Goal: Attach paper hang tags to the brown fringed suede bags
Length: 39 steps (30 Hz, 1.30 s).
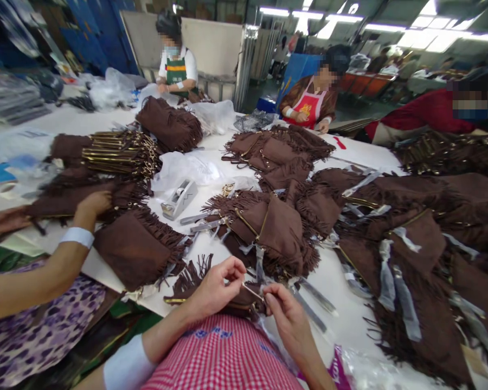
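Note:
Close to my body, a brown fringed bag (238, 303) with a gold zipper lies at the table's edge. Above it, a thin pale strip (252, 291) runs between my two hands; its exact kind is unclear. My left hand (219, 287) pinches one end with thumb and forefinger. The other end meets the pinched fingertips of my right hand (287, 311). Just beyond, a pile of brown fringed bags (280, 227) has gold zippers and straps wrapped in clear plastic. Several wrapped straps (315, 298) lie to the right of the bag I work at.
A tape dispenser (179, 199) stands on the white table (207, 143). At left, a co-worker's hand (95, 203) touches another brown bag. More bags (415, 260) are heaped at right. A plastic bag (374, 368) lies front right. Other people sit across the table.

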Motion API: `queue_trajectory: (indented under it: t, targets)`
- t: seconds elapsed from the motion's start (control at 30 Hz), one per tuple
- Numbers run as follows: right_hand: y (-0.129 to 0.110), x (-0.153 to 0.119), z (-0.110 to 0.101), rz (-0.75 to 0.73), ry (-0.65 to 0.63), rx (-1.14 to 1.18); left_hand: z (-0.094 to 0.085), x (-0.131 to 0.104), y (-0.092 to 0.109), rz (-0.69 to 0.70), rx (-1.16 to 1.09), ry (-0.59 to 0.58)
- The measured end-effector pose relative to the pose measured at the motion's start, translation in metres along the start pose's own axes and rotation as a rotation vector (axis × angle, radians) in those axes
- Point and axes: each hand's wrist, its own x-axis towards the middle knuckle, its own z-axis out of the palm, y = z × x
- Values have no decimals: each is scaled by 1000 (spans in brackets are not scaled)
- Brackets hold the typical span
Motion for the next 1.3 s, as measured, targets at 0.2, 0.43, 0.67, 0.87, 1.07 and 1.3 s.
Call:
queue_trajectory:
  t: [0.2, 0.43, 0.67, 0.87, 1.07, 1.3]
  targets:
    - [11, -14, 1, 101, 196, 209, 7, -5, -26, -272, -476, -81]
    - [44, -35, -13, 195, 230, 312, 15, -6, -42, -436, -566, -203]
    - [88, -53, -23, 247, 82, 139, 16, -3, -42, -476, -493, -208]
    - [82, -32, -15, 33, 199, -249, 16, -3, -45, -482, -489, -175]
    - [72, -22, -38, -264, -3, -751, 13, -6, -40, -411, -378, -159]
    - [24, -26, -75, -323, -215, -934, 15, -9, -9, 39, 630, -266]
